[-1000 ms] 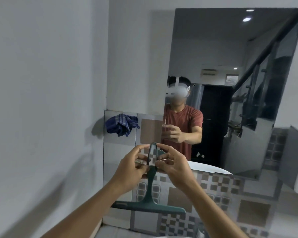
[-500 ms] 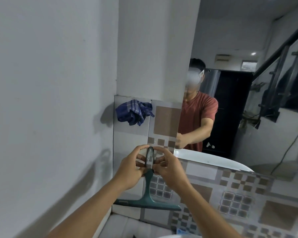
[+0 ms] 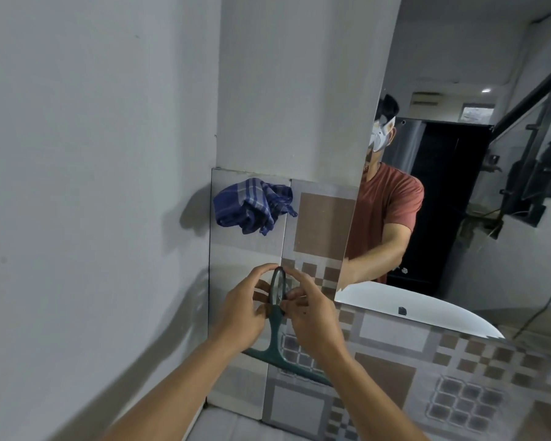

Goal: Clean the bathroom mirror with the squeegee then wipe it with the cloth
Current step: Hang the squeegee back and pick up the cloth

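Observation:
A dark green squeegee point(image 3: 275, 342) hangs handle-up in front of the tiled wall, its blade at the bottom. My left hand point(image 3: 240, 308) and my right hand point(image 3: 310, 313) pinch the looped top of its handle from either side. A blue checked cloth point(image 3: 252, 205) hangs bunched on the tiles above and to the left of my hands. The mirror point(image 3: 474, 90) fills the upper right of the wall and reflects a person in a red shirt.
A plain grey wall point(image 3: 93, 186) closes in on the left, meeting the tiled wall point(image 3: 395, 377) in a corner. A white basin rim point(image 3: 427, 308) appears reflected at the mirror's lower edge. A stair railing is reflected at far right.
My view has swung left and closer to the wall, so the mirror slid to the right. Both hands keep their hold on the squeegee handle in nearly the same pose.

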`<act>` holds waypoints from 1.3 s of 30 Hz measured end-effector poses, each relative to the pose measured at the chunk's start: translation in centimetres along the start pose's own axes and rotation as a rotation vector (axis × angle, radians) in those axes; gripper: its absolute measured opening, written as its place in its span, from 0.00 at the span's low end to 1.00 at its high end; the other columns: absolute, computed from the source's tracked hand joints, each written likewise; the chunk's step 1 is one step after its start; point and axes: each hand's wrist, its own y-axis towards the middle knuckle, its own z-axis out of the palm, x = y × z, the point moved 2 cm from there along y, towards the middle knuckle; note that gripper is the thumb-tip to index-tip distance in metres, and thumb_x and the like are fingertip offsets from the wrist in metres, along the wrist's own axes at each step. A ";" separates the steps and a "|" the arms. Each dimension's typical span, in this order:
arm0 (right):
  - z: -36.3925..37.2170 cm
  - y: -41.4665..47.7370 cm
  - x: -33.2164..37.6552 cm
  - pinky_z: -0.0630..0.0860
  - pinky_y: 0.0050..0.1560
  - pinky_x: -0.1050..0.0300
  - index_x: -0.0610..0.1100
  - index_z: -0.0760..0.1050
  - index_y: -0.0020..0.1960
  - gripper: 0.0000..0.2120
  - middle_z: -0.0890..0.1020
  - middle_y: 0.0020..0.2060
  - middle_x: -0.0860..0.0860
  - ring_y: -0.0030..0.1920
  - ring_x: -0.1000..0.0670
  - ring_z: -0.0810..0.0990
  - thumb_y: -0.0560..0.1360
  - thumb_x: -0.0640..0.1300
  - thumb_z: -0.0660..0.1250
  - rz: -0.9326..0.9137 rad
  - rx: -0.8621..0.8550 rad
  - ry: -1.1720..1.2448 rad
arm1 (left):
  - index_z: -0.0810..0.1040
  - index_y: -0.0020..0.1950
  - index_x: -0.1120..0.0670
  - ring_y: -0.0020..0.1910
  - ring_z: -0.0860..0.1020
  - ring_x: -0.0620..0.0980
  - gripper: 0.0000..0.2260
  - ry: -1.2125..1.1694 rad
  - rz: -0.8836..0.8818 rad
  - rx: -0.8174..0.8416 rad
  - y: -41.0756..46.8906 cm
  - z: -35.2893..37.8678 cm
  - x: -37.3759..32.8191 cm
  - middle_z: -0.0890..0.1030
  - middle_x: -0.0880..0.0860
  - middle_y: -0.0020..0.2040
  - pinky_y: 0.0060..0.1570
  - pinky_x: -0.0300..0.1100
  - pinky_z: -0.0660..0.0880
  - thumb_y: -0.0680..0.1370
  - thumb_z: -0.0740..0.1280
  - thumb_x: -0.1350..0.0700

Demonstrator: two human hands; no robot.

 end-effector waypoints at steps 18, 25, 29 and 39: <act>0.8 -1.3 -3.9 0.79 0.51 0.66 0.57 0.64 0.76 0.31 0.82 0.51 0.55 0.51 0.56 0.82 0.80 0.34 0.67 -0.042 0.030 -0.184 | 0.68 0.73 0.39 0.55 0.77 0.37 0.34 0.119 0.040 -0.026 -1.7 3.2 3.8 0.77 0.41 0.59 0.54 0.24 0.73 0.74 0.74 0.66; -1.2 -2.0 -1.2 0.80 0.50 0.66 0.54 0.65 0.76 0.26 0.84 0.54 0.51 0.50 0.54 0.82 0.82 0.38 0.64 -0.022 0.044 -0.212 | 0.69 0.69 0.37 0.51 0.79 0.42 0.32 0.132 0.006 -0.055 -2.3 1.4 2.5 0.77 0.42 0.53 0.52 0.42 0.81 0.74 0.73 0.66; -2.5 -1.7 2.8 0.81 0.52 0.60 0.51 0.70 0.73 0.20 0.84 0.53 0.54 0.51 0.54 0.82 0.82 0.41 0.63 -0.124 -0.020 -0.221 | 0.82 0.60 0.51 0.42 0.80 0.42 0.15 0.279 0.236 -0.228 -3.1 -2.3 -1.6 0.81 0.43 0.46 0.40 0.37 0.81 0.75 0.68 0.64; -6.1 2.3 14.9 0.69 0.56 0.58 0.48 0.70 0.73 0.20 0.77 0.67 0.51 0.65 0.49 0.76 0.84 0.53 0.58 -0.415 -0.217 -0.384 | 0.80 0.55 0.53 0.50 0.76 0.52 0.08 0.536 0.488 -0.607 1.8 -10.1 -13.0 0.81 0.50 0.50 0.39 0.41 0.73 0.79 0.66 0.55</act>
